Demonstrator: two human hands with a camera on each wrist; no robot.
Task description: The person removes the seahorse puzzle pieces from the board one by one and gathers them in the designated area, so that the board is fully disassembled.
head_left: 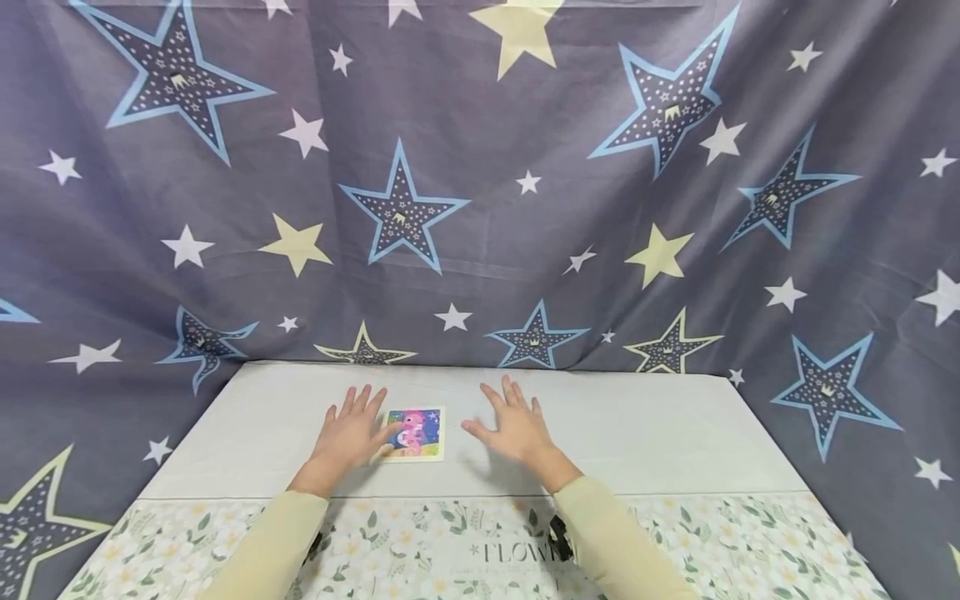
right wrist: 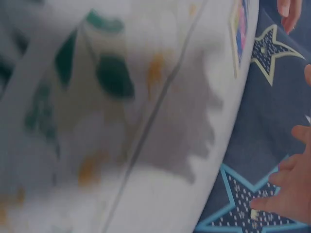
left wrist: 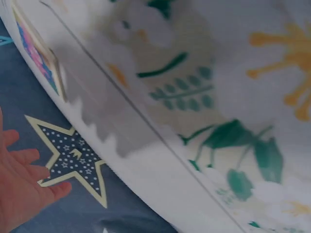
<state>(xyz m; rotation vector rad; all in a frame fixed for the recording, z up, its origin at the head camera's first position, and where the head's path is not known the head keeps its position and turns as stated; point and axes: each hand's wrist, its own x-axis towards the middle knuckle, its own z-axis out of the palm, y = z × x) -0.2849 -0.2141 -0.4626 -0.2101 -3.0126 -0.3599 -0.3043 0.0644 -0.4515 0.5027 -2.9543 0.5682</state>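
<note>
A small square picture puzzle (head_left: pixel 422 435) with a pink cartoon figure on blue and a pale border lies on the white part of the table. My left hand (head_left: pixel 348 432), fingers spread, hovers at its left side, the thumb overlapping its edge in the head view. To the right of the puzzle is my right hand (head_left: pixel 516 425), also spread and holding nothing. In the left wrist view the left hand (left wrist: pixel 24 179) shows at the lower left, away from the puzzle (left wrist: pixel 39 53). The right wrist view has the right hand (right wrist: pixel 289 187) at its right edge, above a shadow on the table.
The table's near part wears a flowered cloth (head_left: pixel 397 542) with printed lettering; its far part is a white surface (head_left: pixel 637 433). A dark curtain (head_left: pixel 480 250) printed with stars hangs behind the table and along both sides.
</note>
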